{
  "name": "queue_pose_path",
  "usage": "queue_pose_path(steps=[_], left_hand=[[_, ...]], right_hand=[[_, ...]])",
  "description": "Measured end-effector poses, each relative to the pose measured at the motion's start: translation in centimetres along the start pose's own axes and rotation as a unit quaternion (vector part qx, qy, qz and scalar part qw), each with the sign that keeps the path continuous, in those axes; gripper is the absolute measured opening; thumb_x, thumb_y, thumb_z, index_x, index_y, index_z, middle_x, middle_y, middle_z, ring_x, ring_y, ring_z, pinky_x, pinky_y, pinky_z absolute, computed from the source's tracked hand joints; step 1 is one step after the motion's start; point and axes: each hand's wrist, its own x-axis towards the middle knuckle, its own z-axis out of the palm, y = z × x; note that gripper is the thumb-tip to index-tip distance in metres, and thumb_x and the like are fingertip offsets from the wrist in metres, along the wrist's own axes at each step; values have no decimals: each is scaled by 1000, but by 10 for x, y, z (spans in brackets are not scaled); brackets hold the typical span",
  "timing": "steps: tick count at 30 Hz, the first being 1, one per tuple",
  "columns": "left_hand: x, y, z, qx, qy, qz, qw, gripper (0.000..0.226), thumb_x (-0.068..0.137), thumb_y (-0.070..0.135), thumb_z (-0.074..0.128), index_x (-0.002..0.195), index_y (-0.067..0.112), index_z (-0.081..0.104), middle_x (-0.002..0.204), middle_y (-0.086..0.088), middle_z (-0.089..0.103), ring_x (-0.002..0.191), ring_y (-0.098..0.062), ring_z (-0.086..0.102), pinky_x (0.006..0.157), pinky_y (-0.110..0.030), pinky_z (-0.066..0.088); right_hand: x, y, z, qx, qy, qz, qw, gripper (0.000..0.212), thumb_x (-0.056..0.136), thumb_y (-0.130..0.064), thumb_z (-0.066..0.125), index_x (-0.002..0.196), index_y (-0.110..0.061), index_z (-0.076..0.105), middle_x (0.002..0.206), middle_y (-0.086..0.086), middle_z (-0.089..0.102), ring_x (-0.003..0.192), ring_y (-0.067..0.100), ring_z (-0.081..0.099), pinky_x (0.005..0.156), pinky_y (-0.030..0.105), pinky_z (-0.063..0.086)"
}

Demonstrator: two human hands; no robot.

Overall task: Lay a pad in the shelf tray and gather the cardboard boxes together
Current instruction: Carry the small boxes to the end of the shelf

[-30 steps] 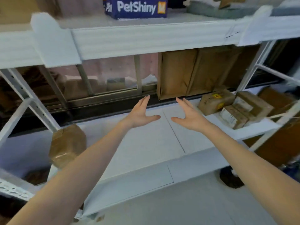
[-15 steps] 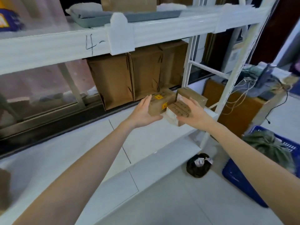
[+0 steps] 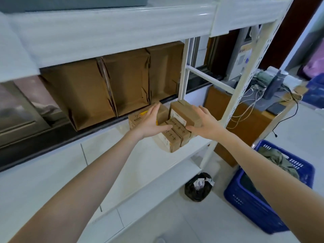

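Nearest the camera, two bare forearms converge on the white pad (image 3: 143, 160) that lines the shelf tray. The left hand (image 3: 149, 122) lies flat, fingers spread, on the left flank of the small cardboard boxes (image 3: 172, 127); the right hand (image 3: 204, 122) presses open-palmed on their right flank. Neither hand is closed round a box: the cluster is squeezed between the two palms, a hold that suits sliding several boxes at once rather than lifting one. Between the hands the boxes sit touching, near the tray's right end beside the white upright (image 3: 182, 72). Beyond the hands stand large open cartons (image 3: 105, 88). Compared with half a second earlier, the palms have closed in and the boxes appear more tightly packed.
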Motion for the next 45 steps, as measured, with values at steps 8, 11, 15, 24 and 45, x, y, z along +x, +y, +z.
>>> queue_pose_path(steps=[8,11,15,24,45], left_hand=[[64,-8,25,-23,-12,-78,997,104,75,60,65,150,34,-2,159,10,-8,147,-20,2,116,-49,19],[74,-19,41,-46,6,-118,992,103,76,56,66,150,31,-1,159,9,-6,147,-18,2,117,-45,19],[79,-37,70,-96,30,-171,980,101,75,53,70,149,34,4,159,8,2,146,-21,10,116,-47,23],[87,-57,135,-163,26,-298,940,105,81,48,66,150,28,-10,160,1,-2,147,-18,6,115,-38,21],[63,-69,152,-236,131,-321,908,95,79,24,73,148,12,10,131,2,48,122,-21,51,96,-27,41]], right_hand=[[69,40,-7,-2,-73,-32,997,80,76,-46,61,142,-32,19,142,2,33,133,23,33,108,48,37],[98,57,5,-14,-113,-34,993,83,77,-45,63,145,-32,16,153,1,23,142,24,21,111,50,30],[129,76,29,-27,-176,-47,983,79,83,-37,63,146,-28,17,156,3,18,142,25,24,111,41,28],[160,116,93,-19,-297,-45,953,91,80,-39,67,150,-21,10,156,6,17,141,26,25,110,34,29],[150,106,131,116,-315,-54,940,96,66,-36,74,142,-21,16,133,3,51,125,21,47,105,43,41]])
